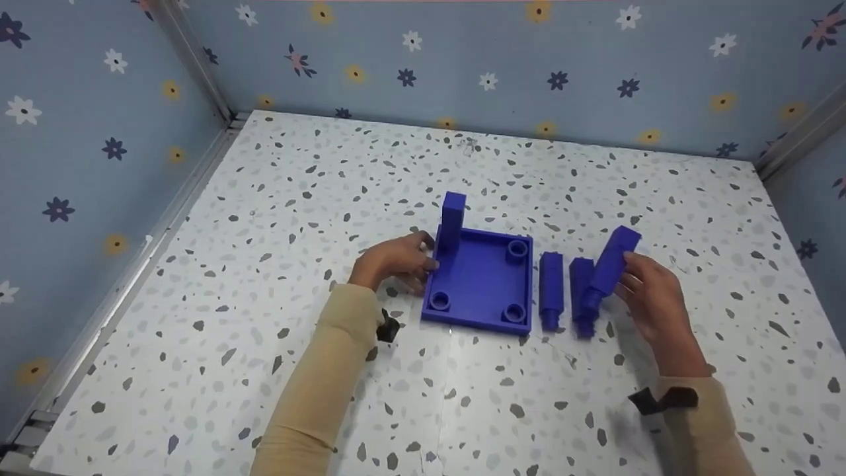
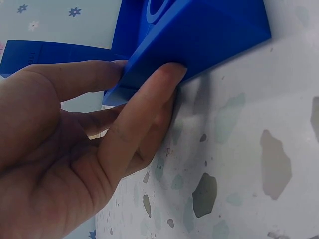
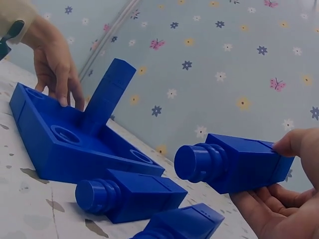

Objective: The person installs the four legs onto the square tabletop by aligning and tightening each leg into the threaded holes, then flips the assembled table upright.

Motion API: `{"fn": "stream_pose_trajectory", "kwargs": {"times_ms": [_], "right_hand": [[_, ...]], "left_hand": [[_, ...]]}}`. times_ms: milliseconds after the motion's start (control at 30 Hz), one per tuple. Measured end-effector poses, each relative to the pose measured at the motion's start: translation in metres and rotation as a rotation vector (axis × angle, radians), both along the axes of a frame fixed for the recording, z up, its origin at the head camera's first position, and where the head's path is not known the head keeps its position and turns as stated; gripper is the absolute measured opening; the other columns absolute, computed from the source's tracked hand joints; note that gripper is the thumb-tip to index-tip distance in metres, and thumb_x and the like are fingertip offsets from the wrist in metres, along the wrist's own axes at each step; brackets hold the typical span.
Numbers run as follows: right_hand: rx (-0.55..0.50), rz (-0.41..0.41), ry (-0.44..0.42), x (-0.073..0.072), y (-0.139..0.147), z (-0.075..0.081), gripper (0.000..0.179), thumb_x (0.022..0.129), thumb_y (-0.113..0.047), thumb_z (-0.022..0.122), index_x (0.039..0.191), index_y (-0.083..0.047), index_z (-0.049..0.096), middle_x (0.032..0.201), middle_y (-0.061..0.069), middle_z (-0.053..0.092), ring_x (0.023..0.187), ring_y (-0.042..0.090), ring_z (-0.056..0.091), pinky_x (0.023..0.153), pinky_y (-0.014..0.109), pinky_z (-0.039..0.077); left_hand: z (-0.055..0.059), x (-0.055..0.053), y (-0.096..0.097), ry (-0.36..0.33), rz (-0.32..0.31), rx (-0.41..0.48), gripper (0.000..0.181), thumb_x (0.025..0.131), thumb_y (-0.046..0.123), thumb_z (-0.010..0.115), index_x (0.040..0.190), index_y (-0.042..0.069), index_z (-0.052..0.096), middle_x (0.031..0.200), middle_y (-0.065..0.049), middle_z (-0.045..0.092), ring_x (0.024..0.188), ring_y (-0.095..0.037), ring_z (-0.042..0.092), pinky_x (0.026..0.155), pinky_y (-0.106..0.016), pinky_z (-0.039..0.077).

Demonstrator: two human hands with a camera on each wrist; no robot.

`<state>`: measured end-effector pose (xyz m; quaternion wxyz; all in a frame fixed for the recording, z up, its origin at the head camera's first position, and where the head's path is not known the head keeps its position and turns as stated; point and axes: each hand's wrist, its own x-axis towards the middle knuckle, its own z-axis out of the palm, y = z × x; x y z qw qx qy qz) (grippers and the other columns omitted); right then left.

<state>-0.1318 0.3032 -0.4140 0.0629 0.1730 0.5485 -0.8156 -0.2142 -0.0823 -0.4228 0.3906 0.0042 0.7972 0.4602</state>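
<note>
A blue square tabletop (image 1: 479,281) with a raised rim lies underside up. One table leg (image 1: 453,215) stands upright in its far left corner; round sockets show in the other three corners. My left hand (image 1: 395,258) pinches the tabletop's left edge, thumb at the rim and fingers along the outer side, as the left wrist view shows. In my right hand (image 1: 653,291) a blue table leg (image 3: 249,164) is held off the surface between thumb and fingers, its threaded round end pointing away from the palm. Two more legs, a nearer one (image 1: 551,283) and another (image 1: 579,277), lie right of the tabletop.
The white speckled table (image 1: 330,185) carries all these parts. Blue flower-patterned panels (image 1: 449,59) wall it at the back and sides, with metal frame rails (image 1: 192,59) at the corners.
</note>
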Motion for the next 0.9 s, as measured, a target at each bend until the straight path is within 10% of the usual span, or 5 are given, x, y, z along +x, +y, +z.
{"fn": "stream_pose_trajectory", "kwargs": {"times_ms": [900], "right_hand": [[0.218, 0.01, 0.128, -0.022, -0.056, 0.012, 0.039, 0.087, -0.025, 0.071, 0.115, -0.005, 0.051, 0.104, 0.003, 0.06, 0.093, 0.01, 0.061, 0.083, 0.021, 0.052]], "left_hand": [[-0.003, 0.0, 0.0, 0.014, -0.012, 0.012, 0.054, 0.095, 0.016, 0.057, 0.142, 0.012, 0.031, 0.104, -0.017, 0.063, 0.069, -0.018, 0.066, 0.069, -0.033, 0.057]]}}
